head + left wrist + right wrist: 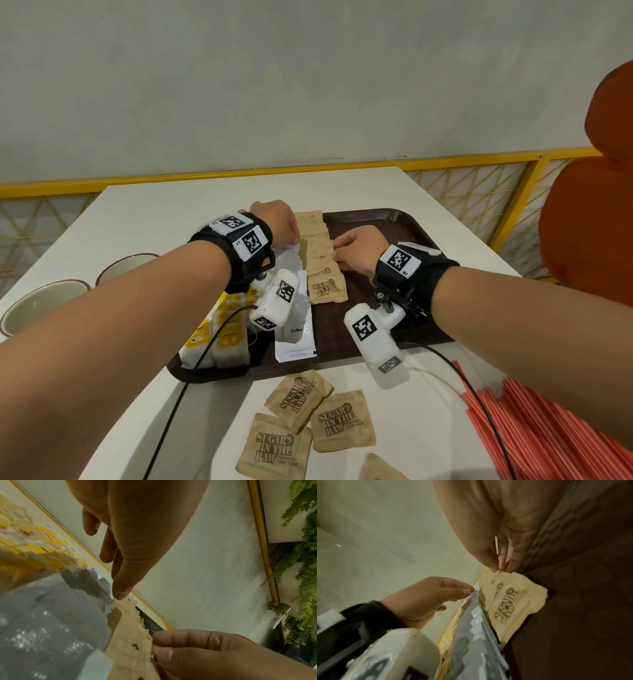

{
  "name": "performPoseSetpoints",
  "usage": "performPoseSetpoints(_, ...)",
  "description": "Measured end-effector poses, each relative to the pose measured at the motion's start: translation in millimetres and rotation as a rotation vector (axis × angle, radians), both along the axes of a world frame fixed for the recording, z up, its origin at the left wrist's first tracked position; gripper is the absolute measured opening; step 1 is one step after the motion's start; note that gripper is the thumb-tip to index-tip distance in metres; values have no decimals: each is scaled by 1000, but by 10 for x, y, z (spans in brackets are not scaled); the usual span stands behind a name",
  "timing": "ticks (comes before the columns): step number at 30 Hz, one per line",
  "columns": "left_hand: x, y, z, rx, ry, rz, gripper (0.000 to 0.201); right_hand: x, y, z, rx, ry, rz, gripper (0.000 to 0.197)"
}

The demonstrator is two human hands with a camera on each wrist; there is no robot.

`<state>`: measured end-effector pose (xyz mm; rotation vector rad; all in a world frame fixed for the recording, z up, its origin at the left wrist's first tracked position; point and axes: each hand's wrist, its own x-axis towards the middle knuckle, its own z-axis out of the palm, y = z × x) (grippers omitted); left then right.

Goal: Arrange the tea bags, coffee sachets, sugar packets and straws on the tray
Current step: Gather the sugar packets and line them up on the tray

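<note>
the left arm hides most of the tea bags (228, 330). the straws (548, 428) and the lowest loose sugar packet (380, 467) run off the head view's edge.

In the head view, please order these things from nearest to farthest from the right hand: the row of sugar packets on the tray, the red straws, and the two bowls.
1. Row of sugar packets on the tray: the right hand touches its right edge.
2. Red straws: on the table, near right.
3. Two bowls: at the table's far left edge.
</note>
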<state>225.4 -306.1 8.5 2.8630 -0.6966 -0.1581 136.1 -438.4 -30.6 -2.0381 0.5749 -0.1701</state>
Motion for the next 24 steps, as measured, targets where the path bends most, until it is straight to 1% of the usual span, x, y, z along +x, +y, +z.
performPoseSetpoints(6, 45, -11, -40, 78, -32, 64, 14, 22, -37, 27, 19, 16, -23, 22)
performPoseSetpoints(11, 69, -12, -38, 163, -41, 74, 14, 54, -13, 78, 59, 73, -11, 29)
performPoseSetpoints(14, 88, -9, -36, 193, -36, 65, 15, 68, -3, 69, 40, 76, -15, 30)
performPoseSetpoints(18, 106, -2, -40, 200, -33, 77, 13, 93, -14, 74, 31, 109, -12, 29)
performPoseSetpoints(21, 109, -1, -39, 181, -11, 73, 12, 118, -15, 89, 7, 119, -14, 27)
performPoseSetpoints(24, 107, -7, -22, 149, -26, 91, 11, 150, 5, 113, 18, 154, -17, 26)
